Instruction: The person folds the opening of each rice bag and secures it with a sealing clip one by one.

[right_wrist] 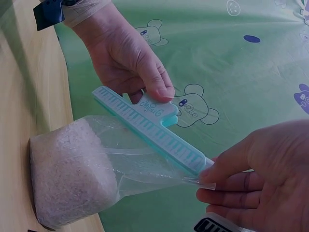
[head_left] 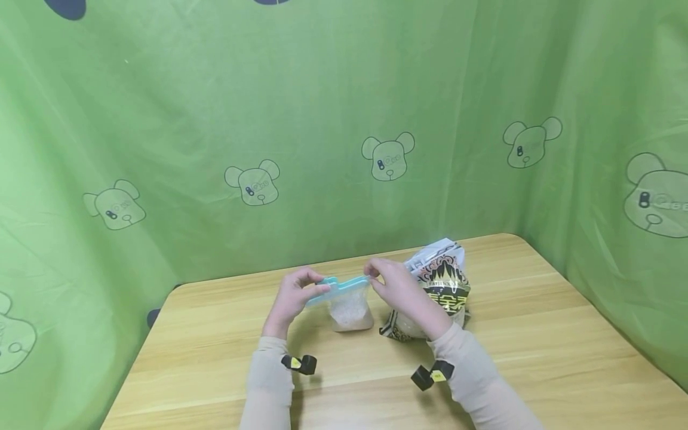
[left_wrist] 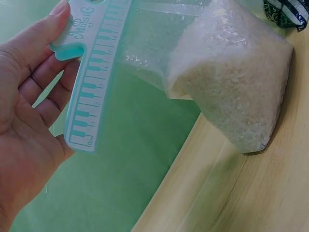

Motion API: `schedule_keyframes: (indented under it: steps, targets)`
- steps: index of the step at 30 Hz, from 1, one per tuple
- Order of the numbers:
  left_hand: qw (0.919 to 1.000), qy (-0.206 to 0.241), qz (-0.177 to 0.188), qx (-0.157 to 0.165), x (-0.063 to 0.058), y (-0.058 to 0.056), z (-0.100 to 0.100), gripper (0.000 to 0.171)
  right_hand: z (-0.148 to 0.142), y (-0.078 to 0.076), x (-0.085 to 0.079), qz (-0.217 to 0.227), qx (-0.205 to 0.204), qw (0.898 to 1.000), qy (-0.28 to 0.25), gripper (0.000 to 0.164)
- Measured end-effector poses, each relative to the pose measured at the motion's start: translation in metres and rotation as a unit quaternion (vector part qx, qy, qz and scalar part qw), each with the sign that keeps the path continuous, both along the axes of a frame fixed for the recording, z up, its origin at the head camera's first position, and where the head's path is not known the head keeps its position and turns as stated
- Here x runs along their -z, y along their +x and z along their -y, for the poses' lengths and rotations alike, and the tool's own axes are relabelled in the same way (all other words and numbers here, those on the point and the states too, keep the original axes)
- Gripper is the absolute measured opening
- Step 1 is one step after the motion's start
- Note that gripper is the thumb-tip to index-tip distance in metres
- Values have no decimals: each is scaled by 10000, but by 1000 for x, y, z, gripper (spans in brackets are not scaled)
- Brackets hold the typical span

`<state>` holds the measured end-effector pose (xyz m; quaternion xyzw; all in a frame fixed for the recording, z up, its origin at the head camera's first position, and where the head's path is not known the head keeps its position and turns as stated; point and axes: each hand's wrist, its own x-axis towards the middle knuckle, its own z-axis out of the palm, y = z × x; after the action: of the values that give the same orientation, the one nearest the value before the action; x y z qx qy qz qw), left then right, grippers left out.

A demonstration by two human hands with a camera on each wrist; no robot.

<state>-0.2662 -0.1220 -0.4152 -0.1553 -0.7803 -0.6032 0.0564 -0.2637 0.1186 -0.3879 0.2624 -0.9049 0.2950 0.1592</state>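
A clear plastic bag of rice stands on the table, its top gathered flat. Across that top lies a long turquoise bag clip with piano keys and the word "Music" printed on it. My left hand pinches the clip's raised tab between thumb and fingers. With thumb and fingertips, my right hand pinches the bag's top corner at the far end of the clip. The clip's jaws lie along the plastic; whether they are fully closed I cannot tell.
A larger printed bag, black, gold and white, stands just right of the rice bag, partly behind my right forearm. The wooden table reaches back to a green curtain with bear faces. Each sleeve carries a black wrist camera.
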Motion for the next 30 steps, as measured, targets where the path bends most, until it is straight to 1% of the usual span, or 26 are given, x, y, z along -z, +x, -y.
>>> schedule_keyframes:
  steps: [3, 6, 10, 11, 23, 26, 30]
  targets:
    - [10000, -28, 19, -6, 0, 0, 0, 17, 0, 0, 0, 36, 29, 10000, 11, 13]
    - [10000, -51, 45, -35, 8, -7, 1, 17, 0, 1, -1, 30, 41, 10000, 41, 10]
    - [9999, -83, -18, -92, 21, -17, 3, 17, 1, 2, -2, 5, 42, 10000, 79, 6]
    - [9999, -81, -43, -102, 22, -17, 3, 17, 1, 2, -2, -6, 43, 10000, 86, 6]
    - [9997, -93, -233, -27, 24, -18, 1, 20, 0, 2, -2, -321, 20, 9995, 45, 5]
    - [9997, -100, -241, -25, 24, -18, 1, 20, -1, 4, -4, -243, 13, 9997, 64, 7]
    - [9997, -97, -222, -53, 24, -19, 0, 19, -2, 7, -10, 60, -41, 10000, 13, 15]
